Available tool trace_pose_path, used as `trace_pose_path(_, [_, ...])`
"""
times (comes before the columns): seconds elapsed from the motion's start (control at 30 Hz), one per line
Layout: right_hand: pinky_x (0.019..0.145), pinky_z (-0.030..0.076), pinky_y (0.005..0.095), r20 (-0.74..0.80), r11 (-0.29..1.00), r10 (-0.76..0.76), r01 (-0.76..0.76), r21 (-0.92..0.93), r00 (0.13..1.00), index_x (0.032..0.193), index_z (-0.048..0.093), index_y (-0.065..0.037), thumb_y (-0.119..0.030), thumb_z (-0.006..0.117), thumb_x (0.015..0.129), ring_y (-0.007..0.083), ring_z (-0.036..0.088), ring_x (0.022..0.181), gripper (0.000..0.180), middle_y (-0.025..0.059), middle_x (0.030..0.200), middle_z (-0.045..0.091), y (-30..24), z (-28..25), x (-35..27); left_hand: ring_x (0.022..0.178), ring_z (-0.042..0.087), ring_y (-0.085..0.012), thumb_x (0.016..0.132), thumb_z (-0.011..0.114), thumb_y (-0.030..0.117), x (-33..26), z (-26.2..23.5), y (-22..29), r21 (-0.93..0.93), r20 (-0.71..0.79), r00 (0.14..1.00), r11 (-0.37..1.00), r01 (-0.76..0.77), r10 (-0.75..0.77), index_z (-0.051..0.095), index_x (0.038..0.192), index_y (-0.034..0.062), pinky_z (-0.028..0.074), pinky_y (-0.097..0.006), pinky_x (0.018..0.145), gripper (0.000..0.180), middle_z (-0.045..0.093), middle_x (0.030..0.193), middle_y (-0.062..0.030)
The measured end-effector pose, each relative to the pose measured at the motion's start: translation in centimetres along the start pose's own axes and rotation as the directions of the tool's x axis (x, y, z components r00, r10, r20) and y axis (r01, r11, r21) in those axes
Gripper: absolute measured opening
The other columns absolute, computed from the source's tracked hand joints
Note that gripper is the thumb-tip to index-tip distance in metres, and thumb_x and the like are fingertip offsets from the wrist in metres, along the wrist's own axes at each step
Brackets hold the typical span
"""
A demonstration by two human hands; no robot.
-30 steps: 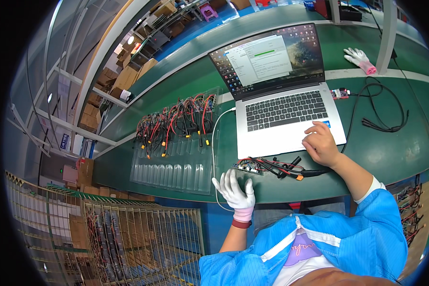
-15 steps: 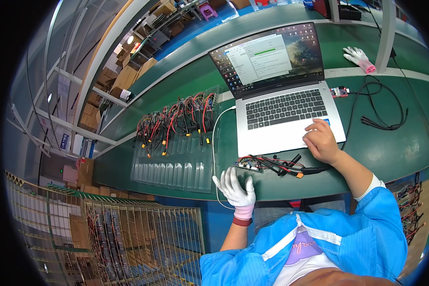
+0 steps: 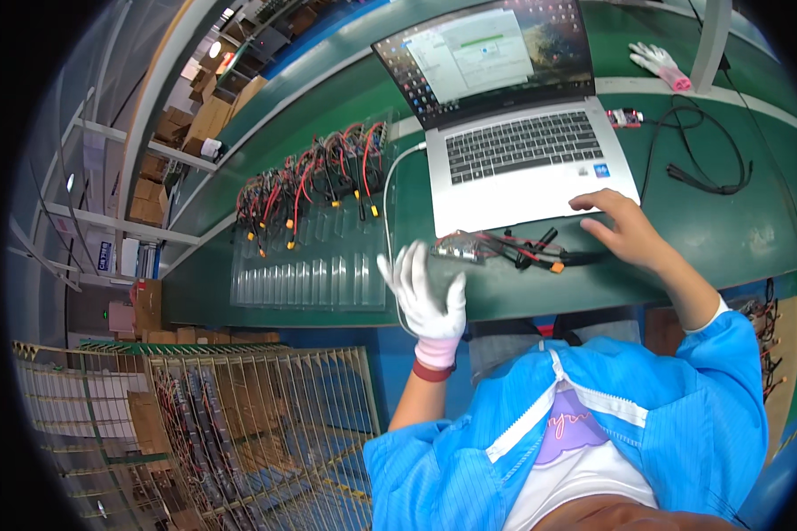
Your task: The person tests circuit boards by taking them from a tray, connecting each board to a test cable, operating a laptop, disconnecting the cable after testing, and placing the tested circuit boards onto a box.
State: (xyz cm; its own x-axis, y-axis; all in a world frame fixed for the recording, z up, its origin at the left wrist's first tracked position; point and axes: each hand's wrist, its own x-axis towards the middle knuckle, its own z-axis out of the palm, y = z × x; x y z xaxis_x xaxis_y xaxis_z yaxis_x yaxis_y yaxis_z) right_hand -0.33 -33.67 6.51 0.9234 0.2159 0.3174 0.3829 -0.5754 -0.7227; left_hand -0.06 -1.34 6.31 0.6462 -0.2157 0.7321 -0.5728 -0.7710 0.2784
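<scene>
1. Your gloved left hand (image 3: pixel 423 296) is holding its fingers spread, grasping nothing, beside the white cable (image 3: pixel 390 196); snagging it could be tugging the laptop (image 3: pixel 496 202).
2. The wired circuit board (image 3: pixel 459 254) is lying between your hands, before the laptop.
3. Your right hand (image 3: pixel 627 232), relaxed and empty, is withdrawing, revealing more of the laptop.

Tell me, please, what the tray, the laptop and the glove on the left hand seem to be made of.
Tray: probably clear, glossy plastic; the green bench shows through, and ridges shine.
Laptop: perhaps silver metal, by its smooth, even surface; painted plastic is possible too.
Glove: seemingly fabric, matte white; it fits closely, without shine.
</scene>
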Motion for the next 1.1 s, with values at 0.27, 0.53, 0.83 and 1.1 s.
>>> trace_pose_path(0.27, [0.088,0.043,0.0394,0.220,0.948,0.009,0.062,-0.311,0.975,0.107,0.064,-0.005,-0.027,0.076,0.074,0.0280,0.055,0.097,0.041,0.0096,0.095,0.062,-2.2,2.3,-2.0,0.118,0.045,-0.0391,0.075,0.072,0.041,4.1,1.5,2.6,-0.072,0.375,0.882,0.957,-0.280,0.286,0.060,0.120,0.0127,0.020,-0.060,0.112,0.055,0.055,0.120,-0.0125])
trace_pose_path(0.53, [0.077,0.043,0.0391,0.198,0.840,0.126,0.001,-0.542,0.972,0.090,0.064,-0.006,-0.028,0.074,0.075,0.0276,0.060,0.083,0.028,0.0084,0.081,0.064,-1.6,3.3,-2.0,0.117,0.045,-0.0390,0.066,0.077,0.037,5.0,3.4,3.9,-0.154,0.426,0.811,0.915,-0.372,0.402,0.064,0.113,0.0149,0.020,-0.060,0.113,0.053,0.058,0.113,-0.0057])
trace_pose_path(0.83, [0.071,0.046,0.0424,0.169,0.928,0.027,0.038,-0.370,0.985,0.086,0.065,-0.006,-0.026,0.068,0.083,0.0316,0.062,0.077,0.020,0.0100,0.081,0.064,-1.7,1.4,-2.0,0.111,0.053,-0.0349,0.066,0.076,0.035,5.9,6.2,6.1,-0.262,0.399,0.752,0.851,-0.455,0.525,0.065,0.109,0.0120,0.018,-0.060,0.115,0.050,0.064,0.097,-0.0075])
trace_pose_path(1.1, [0.066,0.048,0.0456,0.249,0.964,0.078,-0.009,-0.267,0.965,0.098,0.063,-0.006,-0.024,0.061,0.089,0.0352,0.062,0.078,0.021,0.0144,0.084,0.064,-1.8,0.1,-2.3,0.087,0.061,-0.0199,0.073,0.072,0.029,6.8,7.0,5.9,-0.328,0.446,0.663,0.799,-0.505,0.602,0.067,0.092,0.0113,0.021,-0.056,0.117,0.027,0.059,0.069,-0.0036])
